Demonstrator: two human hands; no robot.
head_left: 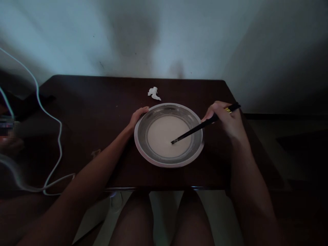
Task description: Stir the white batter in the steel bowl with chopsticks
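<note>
A round metal bowl (pixel 196 150) holding a pale, creamy liquid (pixel 165 135) sits in the middle of a dark wooden table (pixel 102 116). My left hand (pixel 137 117) grips the bowl's left rim, fingers curled over the edge. My right hand (pixel 227 119) is to the right of the bowl, closed around a pair of black chopsticks (pixel 202 126). The chopsticks slant down to the left and their tips rest in the liquid near the bowl's centre.
A crumpled white tissue (pixel 153 93) lies just beyond the bowl. A white cable (pixel 57 136) loops across the table's left side and over its front edge. A pale wall stands behind the table. My knees show under the front edge.
</note>
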